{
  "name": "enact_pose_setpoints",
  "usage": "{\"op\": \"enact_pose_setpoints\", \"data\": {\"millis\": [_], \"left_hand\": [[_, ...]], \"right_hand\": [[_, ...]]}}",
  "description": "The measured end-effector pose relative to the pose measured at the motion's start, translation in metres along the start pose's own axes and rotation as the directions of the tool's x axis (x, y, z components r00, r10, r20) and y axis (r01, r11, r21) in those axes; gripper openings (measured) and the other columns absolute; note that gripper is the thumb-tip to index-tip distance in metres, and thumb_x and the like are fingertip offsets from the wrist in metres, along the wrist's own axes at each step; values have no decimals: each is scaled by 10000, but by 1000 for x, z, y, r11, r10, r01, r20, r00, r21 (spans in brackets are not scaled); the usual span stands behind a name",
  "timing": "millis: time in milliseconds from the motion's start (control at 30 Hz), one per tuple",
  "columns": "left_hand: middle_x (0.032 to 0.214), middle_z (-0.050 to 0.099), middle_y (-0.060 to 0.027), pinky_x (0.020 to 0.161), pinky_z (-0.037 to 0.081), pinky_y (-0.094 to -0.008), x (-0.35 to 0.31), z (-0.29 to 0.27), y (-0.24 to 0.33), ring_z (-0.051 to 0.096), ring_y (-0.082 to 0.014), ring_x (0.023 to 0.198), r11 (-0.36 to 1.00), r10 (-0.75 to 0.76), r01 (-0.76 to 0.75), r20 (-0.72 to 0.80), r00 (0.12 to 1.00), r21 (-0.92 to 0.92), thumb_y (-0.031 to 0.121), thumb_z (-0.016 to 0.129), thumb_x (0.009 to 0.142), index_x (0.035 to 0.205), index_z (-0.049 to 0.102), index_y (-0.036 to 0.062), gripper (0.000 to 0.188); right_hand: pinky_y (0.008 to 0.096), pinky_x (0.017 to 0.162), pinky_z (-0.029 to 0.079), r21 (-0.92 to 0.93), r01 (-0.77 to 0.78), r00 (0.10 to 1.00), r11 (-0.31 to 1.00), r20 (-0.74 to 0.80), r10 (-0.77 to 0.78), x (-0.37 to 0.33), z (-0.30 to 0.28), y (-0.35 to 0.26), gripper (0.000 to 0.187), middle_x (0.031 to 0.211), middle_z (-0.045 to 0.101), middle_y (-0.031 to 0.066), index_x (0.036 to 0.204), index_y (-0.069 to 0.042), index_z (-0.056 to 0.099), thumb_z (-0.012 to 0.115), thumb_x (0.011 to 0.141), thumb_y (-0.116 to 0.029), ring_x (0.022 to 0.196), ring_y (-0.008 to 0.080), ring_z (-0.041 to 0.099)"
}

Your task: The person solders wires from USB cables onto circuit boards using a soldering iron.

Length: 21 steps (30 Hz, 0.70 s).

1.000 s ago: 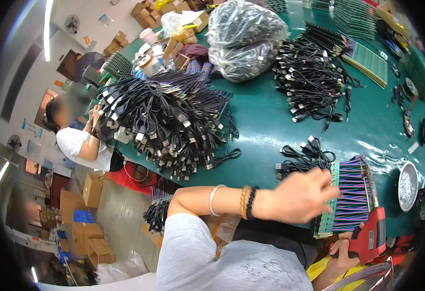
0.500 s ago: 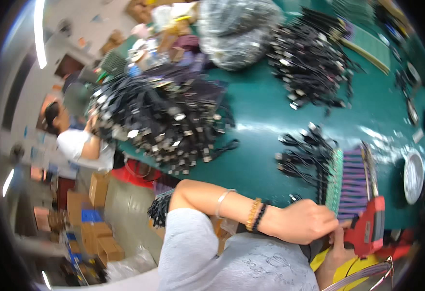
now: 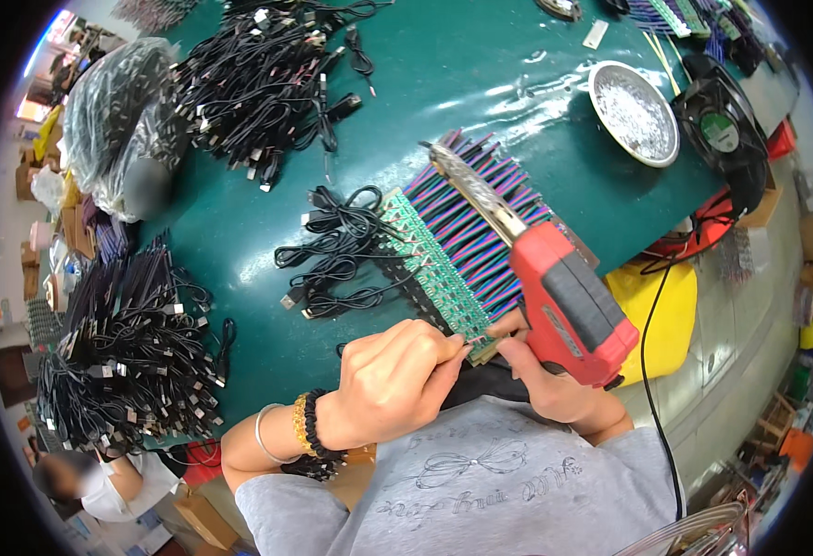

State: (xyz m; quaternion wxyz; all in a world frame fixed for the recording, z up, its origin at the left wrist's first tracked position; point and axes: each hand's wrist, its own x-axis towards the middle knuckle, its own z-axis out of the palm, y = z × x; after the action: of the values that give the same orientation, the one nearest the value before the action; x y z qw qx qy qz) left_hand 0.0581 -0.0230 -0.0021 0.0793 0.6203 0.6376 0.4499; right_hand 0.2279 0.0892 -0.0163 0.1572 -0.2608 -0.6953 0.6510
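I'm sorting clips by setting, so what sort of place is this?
Probably an electronics assembly workshop: a row of green circuit boards sits at the worktable, heaps of black cables lie nearby, and the right hand holds a red gun-shaped tool, apparently for soldering.

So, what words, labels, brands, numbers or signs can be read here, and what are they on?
None that I can quote.
Red-and-black tool: small label, too small to read.
Black fan: round green label, too small to read.
Grey shirt: script-like lines, not legible.
Green circuit boards: tiny pale marks, too small to make out.
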Motion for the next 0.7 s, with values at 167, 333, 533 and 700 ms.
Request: {"op": "enact_pose_setpoints", "data": {"millis": [167,333,533,700], "left_hand": [[664,564,-77,449,428,-313,-2,7,1,574,-210,532,999,-4,5,44,999,-33,-53,754,718,795,579,10,201],[707,586,-93,485,468,-318,-3,8,2,586,-230,562,995,-48,52,48,998,-86,-64,754,722,818,587,7,205],[752,594,-113,490,468,-313,-5,15,5,592,-234,584,981,-124,121,-9,992,-154,-52,756,730,825,586,-3,201],[747,573,-105,473,438,-340,8,2,-10,571,-249,586,983,24,-12,-64,998,181,-16,752,744,756,539,23,217]], "right_hand": [[364,854,424,-42,29,998,999,-51,-31,-2,2,8,232,996,674,55,1056,-64,674,700,832,-8,935,234,611],[366,817,433,-111,47,999,993,-4,-47,-1,-1,6,207,956,668,49,1036,-52,670,699,836,-9,922,221,610],[355,764,477,-110,134,990,985,-22,-137,-2,0,10,203,953,654,95,1036,-16,664,681,836,14,879,227,625],[358,803,506,-406,252,915,878,-194,-353,-10,-3,12,223,1005,648,134,1036,11,663,678,815,32,908,255,641]]}}
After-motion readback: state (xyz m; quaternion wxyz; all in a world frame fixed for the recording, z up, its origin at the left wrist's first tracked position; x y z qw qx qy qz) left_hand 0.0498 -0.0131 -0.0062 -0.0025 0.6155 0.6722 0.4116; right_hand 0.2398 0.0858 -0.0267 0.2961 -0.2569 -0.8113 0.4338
